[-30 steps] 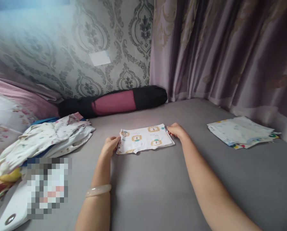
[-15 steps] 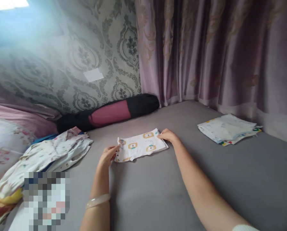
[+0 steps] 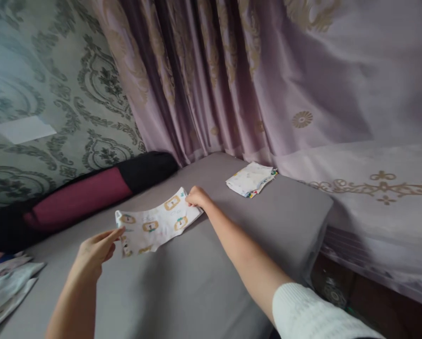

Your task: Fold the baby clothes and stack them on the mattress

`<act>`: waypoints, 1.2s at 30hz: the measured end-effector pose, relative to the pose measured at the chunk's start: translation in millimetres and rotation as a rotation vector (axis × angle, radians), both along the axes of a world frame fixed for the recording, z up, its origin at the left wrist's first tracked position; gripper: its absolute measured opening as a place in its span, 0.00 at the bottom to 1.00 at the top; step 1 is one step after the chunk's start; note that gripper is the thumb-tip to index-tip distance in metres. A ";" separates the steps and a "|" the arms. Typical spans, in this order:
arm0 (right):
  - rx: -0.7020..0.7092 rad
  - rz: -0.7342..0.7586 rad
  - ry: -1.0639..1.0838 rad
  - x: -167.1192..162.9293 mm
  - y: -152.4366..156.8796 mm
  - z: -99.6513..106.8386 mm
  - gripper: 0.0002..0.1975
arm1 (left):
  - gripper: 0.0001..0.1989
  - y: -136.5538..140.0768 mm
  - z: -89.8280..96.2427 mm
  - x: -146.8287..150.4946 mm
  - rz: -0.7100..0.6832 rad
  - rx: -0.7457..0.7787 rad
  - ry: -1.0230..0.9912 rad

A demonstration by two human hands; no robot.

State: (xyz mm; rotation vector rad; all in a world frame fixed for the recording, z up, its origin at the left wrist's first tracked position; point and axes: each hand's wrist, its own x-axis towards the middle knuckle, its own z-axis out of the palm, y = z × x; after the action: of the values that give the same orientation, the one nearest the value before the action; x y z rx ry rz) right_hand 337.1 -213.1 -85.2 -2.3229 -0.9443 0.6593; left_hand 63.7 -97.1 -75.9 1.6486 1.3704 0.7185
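Observation:
A folded white garment (image 3: 161,227) with a yellow-brown animal print is stretched between my two hands, sagging a little in the middle. It hangs just above the grey bed sheet (image 3: 204,282), where a shadow falls below it. My left hand (image 3: 96,249) pinches its left edge between thumb and fingers. At the right upper corner, my right hand (image 3: 197,197) is closed on the fabric. Farther right on the bed lies a stack of folded clothes (image 3: 250,178), white on top with coloured edges showing, apart from my right hand.
Loose clothes (image 3: 9,292) lie at the left edge of the bed. A long black and maroon bolster-like bag (image 3: 80,195) rests along the patterned wall. Purple curtains (image 3: 197,84) hang behind the bed. The bed's edge drops to a dark floor at right.
My view has turned right, so the stack sits nearer the middle and the loose clothes are mostly out of view. Both hands have lifted the garment off the sheet.

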 end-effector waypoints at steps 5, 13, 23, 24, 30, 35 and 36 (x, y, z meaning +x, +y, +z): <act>0.044 -0.095 0.022 47.6 -28.0 11.6 0.06 | 0.28 -35.0 12.5 49.4 -0.138 -0.110 -0.140; 0.089 -0.268 0.044 123.7 -86.8 28.3 0.06 | 0.20 -75.2 3.2 143.3 -0.300 -0.181 -0.280; 0.079 -0.523 -0.051 200.2 -142.7 42.3 0.04 | 0.18 -112.4 -9.3 237.5 -0.480 -0.281 -0.436; 0.083 -0.537 -0.064 205.0 -146.8 44.3 0.04 | 0.19 -115.8 -10.0 244.8 -0.494 -0.297 -0.456; 0.055 -0.571 -0.206 219.8 -159.0 55.0 0.06 | 0.21 -135.8 -18.0 281.2 -0.491 -0.430 -0.510; -0.042 -0.570 -0.355 216.0 -158.8 62.0 0.07 | 0.22 -146.6 -33.8 304.8 -0.458 -0.542 -0.531; -0.052 -0.568 -0.381 214.9 -158.8 62.7 0.08 | 0.22 -147.9 -37.5 308.9 -0.460 -0.556 -0.535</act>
State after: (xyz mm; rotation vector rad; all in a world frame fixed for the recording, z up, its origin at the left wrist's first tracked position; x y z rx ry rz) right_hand 552.0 -371.9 -22.5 -2.6402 -0.3689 0.0079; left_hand 372.6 -244.9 -113.5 1.1451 0.6824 0.4074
